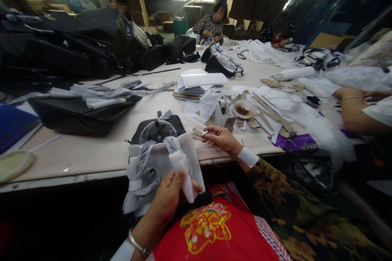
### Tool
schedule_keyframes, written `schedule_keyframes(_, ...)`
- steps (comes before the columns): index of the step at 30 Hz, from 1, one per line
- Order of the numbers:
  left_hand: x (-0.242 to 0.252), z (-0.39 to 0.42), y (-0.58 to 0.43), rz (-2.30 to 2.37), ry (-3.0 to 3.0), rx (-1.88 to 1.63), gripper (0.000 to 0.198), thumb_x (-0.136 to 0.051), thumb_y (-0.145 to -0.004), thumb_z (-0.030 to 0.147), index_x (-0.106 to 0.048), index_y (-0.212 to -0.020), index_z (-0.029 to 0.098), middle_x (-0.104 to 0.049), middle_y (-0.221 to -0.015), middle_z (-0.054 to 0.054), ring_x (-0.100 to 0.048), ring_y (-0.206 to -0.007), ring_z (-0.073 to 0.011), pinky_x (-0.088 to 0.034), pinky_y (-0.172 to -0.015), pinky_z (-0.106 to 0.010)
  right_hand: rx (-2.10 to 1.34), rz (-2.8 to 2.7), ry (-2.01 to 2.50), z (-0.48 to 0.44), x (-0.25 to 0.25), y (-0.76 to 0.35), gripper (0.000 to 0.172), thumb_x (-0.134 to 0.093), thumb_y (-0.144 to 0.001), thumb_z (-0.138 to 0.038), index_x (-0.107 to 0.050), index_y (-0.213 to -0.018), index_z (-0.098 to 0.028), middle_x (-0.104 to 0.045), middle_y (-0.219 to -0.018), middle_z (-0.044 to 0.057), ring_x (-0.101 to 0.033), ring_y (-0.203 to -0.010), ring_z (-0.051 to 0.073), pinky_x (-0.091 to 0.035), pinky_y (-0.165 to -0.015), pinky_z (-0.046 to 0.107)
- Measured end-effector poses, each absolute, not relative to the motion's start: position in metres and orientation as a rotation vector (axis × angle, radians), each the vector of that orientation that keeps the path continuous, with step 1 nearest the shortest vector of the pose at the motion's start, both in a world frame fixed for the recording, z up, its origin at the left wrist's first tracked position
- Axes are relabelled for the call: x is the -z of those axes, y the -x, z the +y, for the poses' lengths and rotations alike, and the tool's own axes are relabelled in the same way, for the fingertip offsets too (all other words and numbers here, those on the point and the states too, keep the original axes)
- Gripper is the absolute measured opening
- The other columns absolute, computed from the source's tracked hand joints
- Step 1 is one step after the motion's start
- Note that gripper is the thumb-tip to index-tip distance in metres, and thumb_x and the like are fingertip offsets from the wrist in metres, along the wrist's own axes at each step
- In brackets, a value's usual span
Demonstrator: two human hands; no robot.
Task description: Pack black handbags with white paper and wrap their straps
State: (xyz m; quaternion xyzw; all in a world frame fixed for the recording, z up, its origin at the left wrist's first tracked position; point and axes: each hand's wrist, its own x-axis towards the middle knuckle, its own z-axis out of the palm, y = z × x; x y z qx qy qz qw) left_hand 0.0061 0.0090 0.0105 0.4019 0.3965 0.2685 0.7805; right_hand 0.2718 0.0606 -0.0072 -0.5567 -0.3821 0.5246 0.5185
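Note:
A black bag (159, 130) wrapped in white foam sheet and clear plastic leans against the table edge over my lap. My left hand (170, 195) is closed on the lower part of it, thumb pressed on a strip of white wrapping (183, 171). My right hand (222, 138) rests at the table edge just right of the bag. It pinches a small white piece (204, 133) between thumb and fingers, beside a scrap of brown card (197, 132).
The pale table (92, 151) carries piles of black bags (70, 116) at left, a paper stack (199, 81), a small bowl (244, 109) and cardboard strips (269, 114). A co-worker's arm (355, 110) reaches in from the right. Other people sit at the far end.

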Motion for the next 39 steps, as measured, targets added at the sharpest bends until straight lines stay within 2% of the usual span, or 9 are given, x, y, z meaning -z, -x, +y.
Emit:
schedule_keyframes(9,-0.0115,0.0085,-0.0069,0.845,-0.869,-0.587,0.053,-0.059,-0.085,0.068,-0.057,-0.093,0.016,-0.075,-0.074,-0.010,-0.070,-0.063,-0.0228,-0.050,-0.056,-0.029,-1.124,-0.930,1.390,0.0626,0.0117,-0.2677,0.045,-0.083,-0.068,-0.044,-0.069,-0.098,-0.014,-0.073,-0.070,0.005,-0.066,-0.060,0.014,-0.042,-0.047,0.019)
schedule_keyframes(12,-0.0131,0.0080,-0.0068,0.861,-0.867,-0.576,0.052,-0.059,-0.085,0.067,-0.057,-0.091,0.016,-0.075,-0.075,-0.012,-0.071,-0.066,-0.0238,-0.050,-0.057,-0.029,-1.123,-0.952,1.391,0.0616,0.0112,-0.2678,0.046,-0.081,-0.070,-0.045,-0.068,-0.101,-0.014,-0.074,-0.072,0.006,-0.066,-0.059,0.014,-0.042,-0.047,0.020)
schedule_keyframes(19,-0.0133,0.0077,-0.0070,0.867,-0.877,-0.595,0.051,-0.058,-0.086,0.067,-0.058,-0.091,0.016,-0.075,-0.074,-0.011,-0.070,-0.063,-0.0220,-0.049,-0.055,-0.028,-1.155,-0.948,1.381,0.0576,0.0072,-0.2677,0.048,-0.079,-0.071,-0.046,-0.068,-0.108,-0.016,-0.077,-0.088,0.008,-0.071,-0.071,0.017,-0.044,-0.047,0.019)
schedule_keyframes(32,-0.0096,0.0073,-0.0077,0.864,-0.844,-0.603,0.050,-0.059,-0.087,0.065,-0.058,-0.095,0.016,-0.075,-0.074,-0.011,-0.072,-0.067,-0.0247,-0.050,-0.057,-0.029,-1.158,-0.951,1.396,0.0566,0.0068,-0.2679,0.048,-0.078,-0.072,-0.047,-0.069,-0.107,-0.015,-0.077,-0.083,0.008,-0.067,-0.061,0.013,-0.042,-0.044,0.018)
schedule_keyframes(39,-0.0060,0.0096,-0.0065,0.842,-0.826,-0.585,0.050,-0.062,-0.085,0.065,-0.058,-0.095,0.016,-0.075,-0.074,-0.010,-0.073,-0.069,-0.0252,-0.052,-0.060,-0.030,-1.186,-0.956,1.329,0.0575,0.0161,-0.2710,0.050,-0.076,-0.074,-0.053,-0.068,-0.108,-0.016,-0.077,-0.092,0.010,-0.073,-0.076,0.020,-0.045,-0.046,0.019)
